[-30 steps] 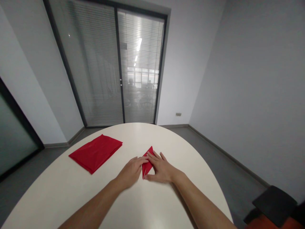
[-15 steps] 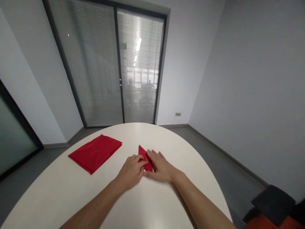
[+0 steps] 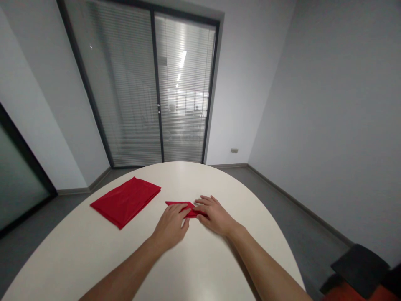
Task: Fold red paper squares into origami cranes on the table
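Note:
A small folded red sheet (image 3: 189,205) lies on the white table between my hands, its long side now running left to right and a point at its left end. Whether it is cloth or paper I cannot tell. My left hand (image 3: 171,225) rests its fingers flat on the left part of the sheet, with the thumb apart from it near the table. My right hand (image 3: 218,216) has its thumb and a forefinger closed about the right end. Its other fingers stretch out beyond the sheet, and they partly hide that end.
A larger folded red sheet (image 3: 125,201) lies flat on the left of the round white table (image 3: 194,267). Behind the table stands a glass partition with blinds (image 3: 134,104). A black and orange chair (image 3: 360,267) is at the lower right.
The small red sheet has turned so that its point faces left instead of away from me. My right thumb has moved up to the sheet's right end. The larger sheet has stayed put.

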`<state>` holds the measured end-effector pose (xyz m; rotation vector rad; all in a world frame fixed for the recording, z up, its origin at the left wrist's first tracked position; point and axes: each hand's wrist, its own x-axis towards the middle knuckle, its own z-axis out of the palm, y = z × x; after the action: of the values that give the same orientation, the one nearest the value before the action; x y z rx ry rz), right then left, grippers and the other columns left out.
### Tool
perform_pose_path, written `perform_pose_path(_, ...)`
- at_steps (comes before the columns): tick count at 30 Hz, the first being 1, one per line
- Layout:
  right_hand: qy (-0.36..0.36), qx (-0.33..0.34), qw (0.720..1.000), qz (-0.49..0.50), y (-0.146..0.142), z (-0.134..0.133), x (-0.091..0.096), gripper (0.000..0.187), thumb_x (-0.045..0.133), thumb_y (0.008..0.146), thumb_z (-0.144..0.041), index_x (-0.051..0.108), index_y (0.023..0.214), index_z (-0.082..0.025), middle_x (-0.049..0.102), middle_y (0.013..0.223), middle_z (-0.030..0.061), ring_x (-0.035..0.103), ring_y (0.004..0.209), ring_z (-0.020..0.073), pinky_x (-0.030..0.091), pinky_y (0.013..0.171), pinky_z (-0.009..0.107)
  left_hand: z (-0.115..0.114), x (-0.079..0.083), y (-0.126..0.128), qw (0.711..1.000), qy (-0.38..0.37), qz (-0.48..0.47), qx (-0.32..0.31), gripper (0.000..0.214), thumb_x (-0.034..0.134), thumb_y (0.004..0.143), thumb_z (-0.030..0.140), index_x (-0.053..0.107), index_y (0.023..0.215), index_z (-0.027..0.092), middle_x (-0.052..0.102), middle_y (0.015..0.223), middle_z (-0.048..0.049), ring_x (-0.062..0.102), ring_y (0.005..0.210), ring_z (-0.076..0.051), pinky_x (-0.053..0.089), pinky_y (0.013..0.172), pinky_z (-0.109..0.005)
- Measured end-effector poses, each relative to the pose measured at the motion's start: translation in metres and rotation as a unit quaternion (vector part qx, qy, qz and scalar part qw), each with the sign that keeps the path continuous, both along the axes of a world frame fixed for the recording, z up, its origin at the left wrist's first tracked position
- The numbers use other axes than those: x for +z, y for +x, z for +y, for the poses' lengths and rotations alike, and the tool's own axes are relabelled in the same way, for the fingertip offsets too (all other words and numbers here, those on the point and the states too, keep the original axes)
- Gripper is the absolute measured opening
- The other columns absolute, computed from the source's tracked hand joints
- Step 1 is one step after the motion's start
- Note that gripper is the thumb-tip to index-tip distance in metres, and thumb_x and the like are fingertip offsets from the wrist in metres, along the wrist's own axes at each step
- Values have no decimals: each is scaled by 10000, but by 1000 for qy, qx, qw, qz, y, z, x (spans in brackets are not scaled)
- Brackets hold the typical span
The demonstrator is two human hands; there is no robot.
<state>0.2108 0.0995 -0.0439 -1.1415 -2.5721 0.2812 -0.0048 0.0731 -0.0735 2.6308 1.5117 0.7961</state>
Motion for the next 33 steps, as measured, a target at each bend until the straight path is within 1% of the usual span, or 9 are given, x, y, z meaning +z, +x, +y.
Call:
perform_pose_path(4, 34, 1, 999, 12, -2, 2, -3, 282, 510, 941, -221, 715, 1120, -291, 645, 1324, 36, 482, 1323, 256, 259, 1151, 510, 1, 2, 1, 1000, -3, -23, 9, 321, 509, 916, 153, 695, 1164, 236, 689, 1224, -61, 610, 1126, -240, 456, 1010, -419)
perform_pose_path(8, 60, -9, 998, 28, -2, 4, -6, 209, 541, 930, -205, 736, 986, -257, 685, 1246, 44, 528, 1259, 257, 286, 1116, 506, 4, 3, -1, 999, -18, -24, 39, 285, 465, 958, 178, 726, 1064, 219, 725, 1131, -54, 633, 1057, -232, 469, 968, -401)
perform_pose_path(12, 68, 3, 997, 36, -3, 4, -4, 196, 534, 953, -219, 730, 948, -218, 736, 1058, 58, 616, 1062, 216, 369, 1024, 413, 6, 2, -2, 998, -22, -31, 46, 284, 453, 968, 178, 731, 1013, 218, 731, 1096, -46, 635, 1032, -225, 474, 943, -375)
perform_pose_path(15, 62, 0, 997, 37, -7, 2, -3, 190, 534, 949, -192, 722, 973, -196, 745, 959, 58, 639, 924, 198, 412, 934, 355, 6, 2, -3, 998, -27, -33, 49, 285, 446, 972, 176, 727, 1000, 219, 732, 1084, -43, 635, 1023, -219, 473, 942, -370)
perform_pose_path(20, 53, -9, 998, 38, -9, 2, -4, 259, 538, 910, -112, 712, 1063, -227, 752, 1003, 35, 655, 920, 196, 416, 918, 332, 7, 0, -4, 997, -32, -40, 61, 269, 455, 967, 174, 706, 1052, 222, 726, 1093, -40, 631, 1030, -210, 472, 956, -359)
perform_pose_path(24, 39, -4, 999, 20, -8, 2, -2, 334, 532, 904, -99, 714, 1136, -255, 748, 1031, 39, 660, 936, 193, 421, 902, 316, 7, 1, -4, 996, -37, -42, 65, 295, 481, 939, 145, 676, 1143, 231, 717, 1130, -31, 626, 1046, -211, 480, 953, -356)
perform_pose_path(26, 38, -2, 999, 11, -9, 0, 0, 363, 523, 908, -96, 713, 1162, -272, 743, 1050, 42, 657, 952, 192, 420, 901, 312, 6, 3, -4, 996, -40, -38, 65, 312, 482, 930, 132, 677, 1148, 241, 715, 1133, -26, 625, 1048, -211, 483, 950, -355)
perform_pose_path(29, 45, -5, 999, 3, -10, -2, 1, 391, 507, 912, -88, 707, 1183, -288, 735, 1081, 41, 649, 987, 188, 416, 911, 309, 6, 5, -3, 997, -44, -17, 61, 315, 479, 924, 121, 705, 1105, 245, 716, 1132, -25, 622, 1053, -216, 481, 959, -363)
perform_pose_path(33, 60, -38, 997, -11, -12, -1, -1, 383, 502, 901, -78, 719, 1148, -273, 733, 1094, 40, 634, 1009, 204, 425, 889, 314, 5, 3, -3, 998, -30, 4, 58, 340, 480, 919, 124, 721, 1131, 234, 702, 1186, -49, 607, 1095, -239, 472, 989, -400)
